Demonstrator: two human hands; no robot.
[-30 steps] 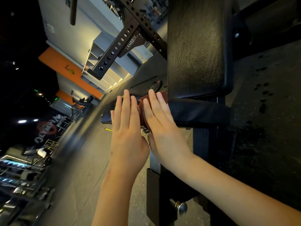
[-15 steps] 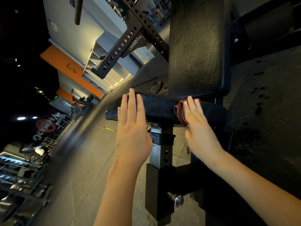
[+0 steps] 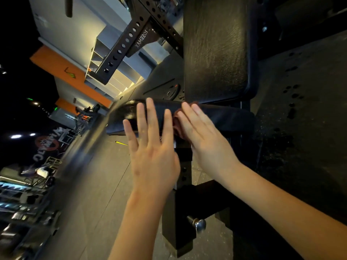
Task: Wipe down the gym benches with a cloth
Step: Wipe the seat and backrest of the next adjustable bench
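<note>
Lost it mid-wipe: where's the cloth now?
Head view, centre: the reddish cloth sits under the right hand, pressed on the small black pad, just right of the left hand.

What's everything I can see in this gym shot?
Long pad: one, black, upper centre.
Small pad: one, black, crosswise below the long pad.
Cloth: one, reddish brown, on the small pad, under the right hand.
Post: one, black, below the small pad.
Pin: one, silver, on the post's lower part.
Rack beam: one, black with holes, upper left.
Floor: dark, speckled, right side.
Left hand: fingers straight and spread, over the small pad's left end.
Right hand: flat, pressing the cloth.
</note>
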